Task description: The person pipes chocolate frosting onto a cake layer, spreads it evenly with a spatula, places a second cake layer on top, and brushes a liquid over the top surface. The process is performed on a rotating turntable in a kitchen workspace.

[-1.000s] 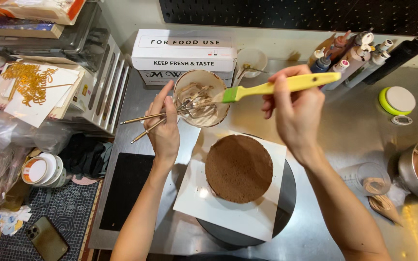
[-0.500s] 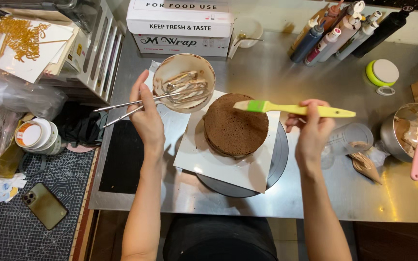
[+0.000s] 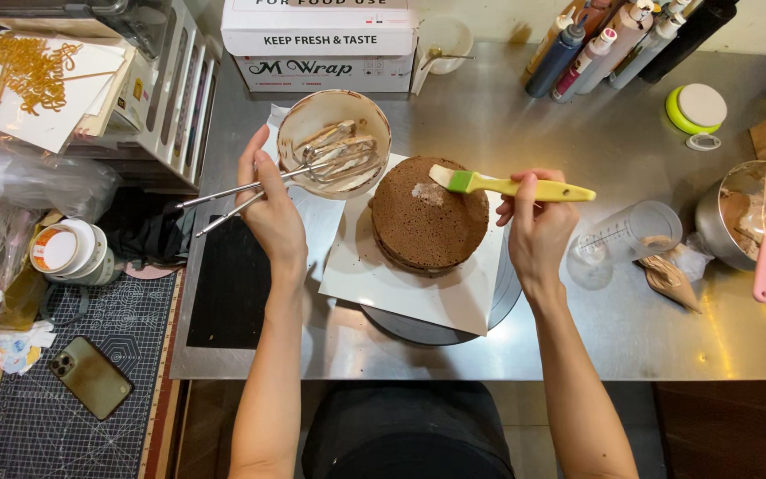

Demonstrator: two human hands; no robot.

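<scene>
Steel surface [image 3: 578, 337], brushing step: right hand [image 3: 538, 232] gripping yellow brush [image 3: 507, 184] on chocolate cake [image 3: 427, 222], left hand [image 3: 272, 208] clasping bowl [image 3: 334, 142]; next, probably even strokes across.

The shiny metal bench [image 3: 489, 115] holds a dark round cake stand [image 3: 436, 326], a white box [image 3: 319, 44], squeeze bottles [image 3: 596, 44], a clear measuring cup [image 3: 631, 235] and a metal bowl [image 3: 742, 222].
</scene>
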